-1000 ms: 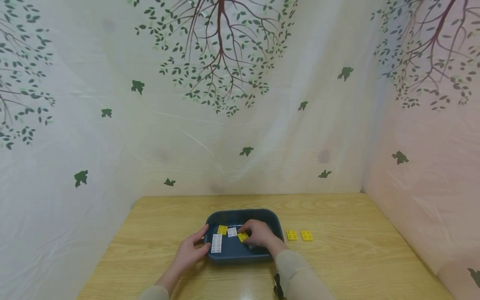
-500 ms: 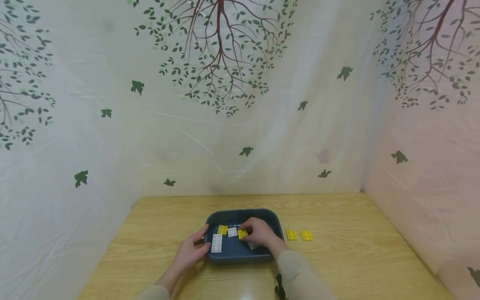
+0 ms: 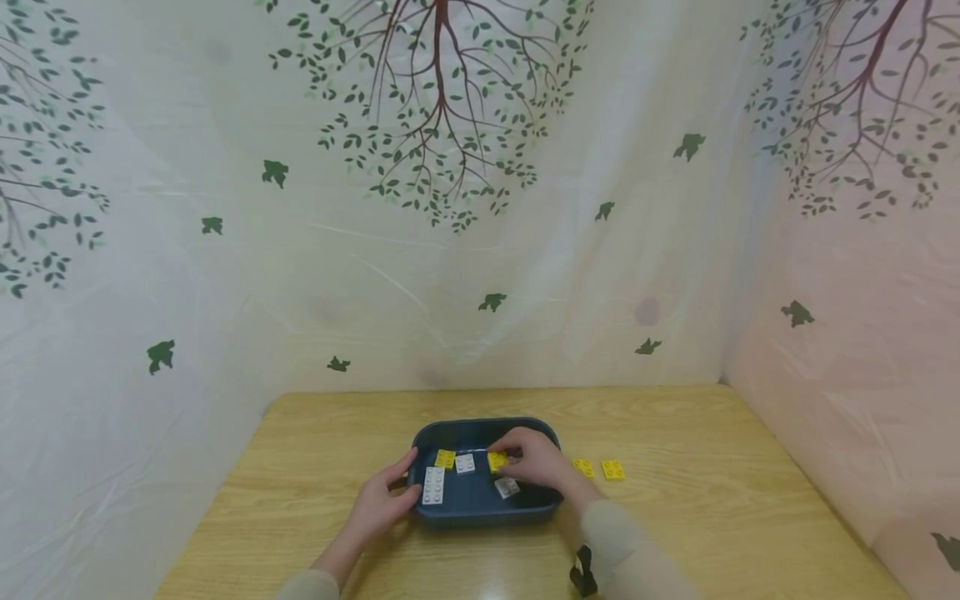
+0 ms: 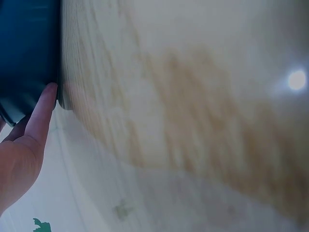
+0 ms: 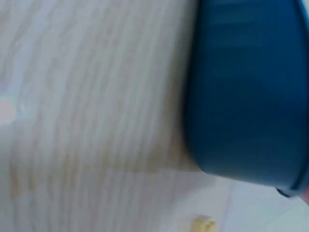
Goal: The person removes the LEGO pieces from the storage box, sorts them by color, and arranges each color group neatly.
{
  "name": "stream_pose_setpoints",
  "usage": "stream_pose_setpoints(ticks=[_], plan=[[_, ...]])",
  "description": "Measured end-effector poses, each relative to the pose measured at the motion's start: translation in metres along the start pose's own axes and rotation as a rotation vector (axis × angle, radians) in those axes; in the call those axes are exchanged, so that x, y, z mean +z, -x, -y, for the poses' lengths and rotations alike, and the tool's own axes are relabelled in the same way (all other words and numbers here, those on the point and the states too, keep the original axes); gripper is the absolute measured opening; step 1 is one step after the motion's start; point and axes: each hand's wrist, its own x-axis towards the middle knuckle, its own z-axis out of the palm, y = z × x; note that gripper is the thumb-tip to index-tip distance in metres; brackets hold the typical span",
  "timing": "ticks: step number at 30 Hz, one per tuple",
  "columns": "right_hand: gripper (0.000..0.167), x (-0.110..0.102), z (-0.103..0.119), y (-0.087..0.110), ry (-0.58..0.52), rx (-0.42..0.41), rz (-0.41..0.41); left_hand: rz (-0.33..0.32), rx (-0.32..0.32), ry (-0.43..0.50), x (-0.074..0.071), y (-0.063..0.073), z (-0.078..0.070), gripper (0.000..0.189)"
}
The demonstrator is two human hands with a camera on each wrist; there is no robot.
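Observation:
In the head view a dark blue tray [image 3: 480,518] sits on the table. My left hand [image 3: 380,502] holds its left end, thumb and fingers at the rim; the left wrist view shows a finger [image 4: 44,108] against the tray's side [image 4: 29,58]. Over the tray's right part, my right hand [image 3: 536,458] pinches a yellow brick [image 3: 497,462] between thumb and fingers. Just below that hand a small light-coloured brick [image 3: 507,487] lies in the tray. Further left inside are a yellow brick [image 3: 445,459], a small white brick [image 3: 465,463] and a long white brick [image 3: 433,486].
To the right of the tray, two yellow bricks lie on the wooden table [image 3: 697,483]; one yellow brick [image 3: 612,471] shows fully, the other yellow brick [image 3: 583,468] is partly covered by the right wrist. A pale curtain [image 3: 420,333] printed with trees hangs behind the table.
My right hand has moved slightly right and back with the yellow brick, away from the white one. The light-coloured brick beneath it has come into view. The left hand stays put.

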Motion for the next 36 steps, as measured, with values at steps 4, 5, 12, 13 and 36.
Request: stream_pose_setpoints(ticks=[4,5,12,13,36], plan=[[0.028,-0.014,0.002,0.006,-0.019,-0.072,0.013,-0.002,-0.001,0.0,0.0,0.0,-0.001,0.06],[0.028,-0.017,0.003,0.007,-0.021,-0.079,0.021,-0.002,0.004,-0.003,0.0,0.001,-0.001,0.06],[0.029,-0.036,0.001,0.025,-0.007,-0.092,0.061,-0.009,0.017,0.027,-0.001,0.003,-0.003,0.06],[0.029,-0.039,0.0,0.028,-0.005,-0.091,0.062,-0.009,0.018,0.031,-0.001,0.003,-0.003,0.06],[0.032,-0.102,-0.049,0.097,-0.108,-0.053,0.007,0.002,0.022,0.004,-0.001,0.001,-0.001,0.059]])
